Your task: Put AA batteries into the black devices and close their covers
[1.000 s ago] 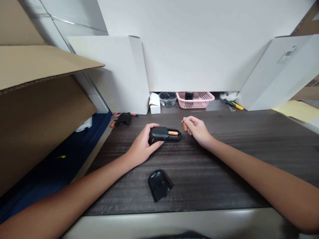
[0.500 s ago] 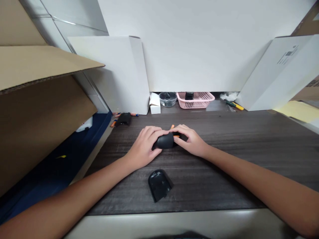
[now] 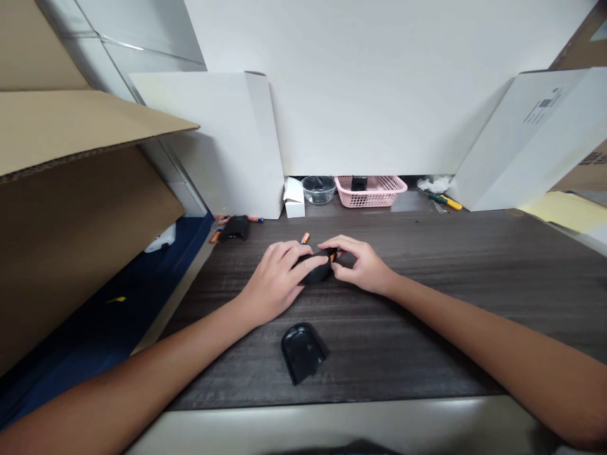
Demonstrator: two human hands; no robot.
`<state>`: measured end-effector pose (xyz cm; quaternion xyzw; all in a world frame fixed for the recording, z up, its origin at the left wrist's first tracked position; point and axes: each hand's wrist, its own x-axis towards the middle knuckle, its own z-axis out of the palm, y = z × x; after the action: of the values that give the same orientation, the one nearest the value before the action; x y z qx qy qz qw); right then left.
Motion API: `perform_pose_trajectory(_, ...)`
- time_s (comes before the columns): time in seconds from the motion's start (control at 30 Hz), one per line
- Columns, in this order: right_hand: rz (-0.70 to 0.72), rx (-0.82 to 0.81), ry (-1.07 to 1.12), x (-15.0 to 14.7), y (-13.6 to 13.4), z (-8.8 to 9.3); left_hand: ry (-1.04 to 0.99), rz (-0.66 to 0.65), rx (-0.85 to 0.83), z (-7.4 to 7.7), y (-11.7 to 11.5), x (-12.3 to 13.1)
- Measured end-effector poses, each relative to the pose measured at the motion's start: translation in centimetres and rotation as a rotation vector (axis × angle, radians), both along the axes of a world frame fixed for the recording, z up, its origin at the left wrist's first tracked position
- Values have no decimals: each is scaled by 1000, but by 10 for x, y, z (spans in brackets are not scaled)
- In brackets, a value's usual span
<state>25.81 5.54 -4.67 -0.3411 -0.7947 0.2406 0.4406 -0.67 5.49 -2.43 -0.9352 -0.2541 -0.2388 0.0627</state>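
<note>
1. Since the earlier frame, the right hand (image 3: 361, 266) has moved in from beside the device to its far end, and a slim orange-and-black AA battery (image 3: 305, 237) now lies loose on the table, just above the hands.
2. The left hand (image 3: 274, 273) is cupped over a rounded black plastic device (image 3: 313, 269), its fingers close together and resting on top, with the tips touching the device.
3. The right hand's thumb and fingers (image 3: 342, 268) pinch in at the device's right end, touching it. A small orange strip of a battery (image 3: 333, 256) shows there between the fingers; how far it sits inside the device is hidden.
4. The device rests on a dark wood-grain table (image 3: 427, 316), between the two hands and mostly covered by them.
5. A curved black plastic cover (image 3: 303, 352) lies apart on the table, nearer the person, well below the hands.
6. Farther off, at the left, a small black object (image 3: 234, 228) lies among orange batteries, one of them (image 3: 215, 236) near the table edge.
7. Along the back stand a small white carton (image 3: 294, 198), a clear glass bowl (image 3: 318, 189) and a pink plastic mesh basket (image 3: 370, 192), with a green-and-yellow handled screwdriver (image 3: 446, 201) to their right.
8. White boards (image 3: 208, 145) lean against the wall, and a brown cardboard flap (image 3: 71, 189) juts in at the left.
</note>
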Motion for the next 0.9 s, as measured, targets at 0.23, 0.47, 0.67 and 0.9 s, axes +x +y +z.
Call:
perform_pose_trajectory(0.23,-138,61,-157,4,9,-9,-263,291,-200,1,10,1)
perform_pose_trajectory(0.47,69,86,-374,-15,-33,13,-653,401,-490,-29,43,-11)
perform_pose_trajectory(0.67,342,51,-533,-44,-69,20,-730,285,-556,-25,33,-4)
perform_pose_trajectory(0.9,221,-220,-261,-19,-36,12,-804,159,-607,-11,13,1)
